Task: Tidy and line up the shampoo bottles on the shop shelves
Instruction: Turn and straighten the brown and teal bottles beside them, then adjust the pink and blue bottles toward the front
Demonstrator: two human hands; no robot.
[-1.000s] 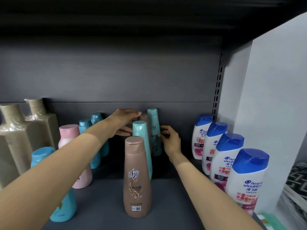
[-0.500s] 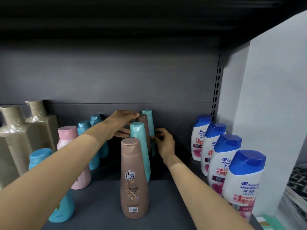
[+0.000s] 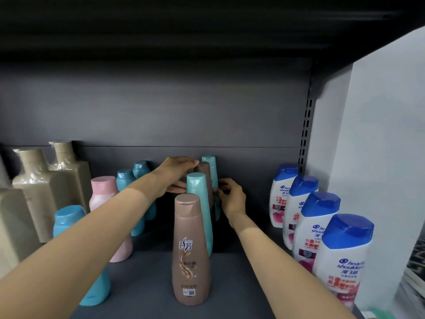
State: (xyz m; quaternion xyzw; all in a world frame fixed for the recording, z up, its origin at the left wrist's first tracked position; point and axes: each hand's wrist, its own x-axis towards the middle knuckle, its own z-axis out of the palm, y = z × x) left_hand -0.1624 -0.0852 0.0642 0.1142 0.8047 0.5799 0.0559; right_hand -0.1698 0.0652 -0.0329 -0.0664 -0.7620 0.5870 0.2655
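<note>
Rear brown bottle point(image 3: 204, 171), upright near shelf point(image 3: 142, 284) back edge, stood between hands: left hand point(image 3: 176, 174) fingers curled on cap, right hand point(image 3: 231, 196) pinched its side

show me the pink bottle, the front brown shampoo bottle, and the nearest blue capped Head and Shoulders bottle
pink bottle point(image 3: 102, 185): head view, on its pink cap.
front brown shampoo bottle point(image 3: 190, 261): head view, on its label.
nearest Head & Shoulders bottle point(image 3: 347, 231): head view, on its blue cap.
</note>
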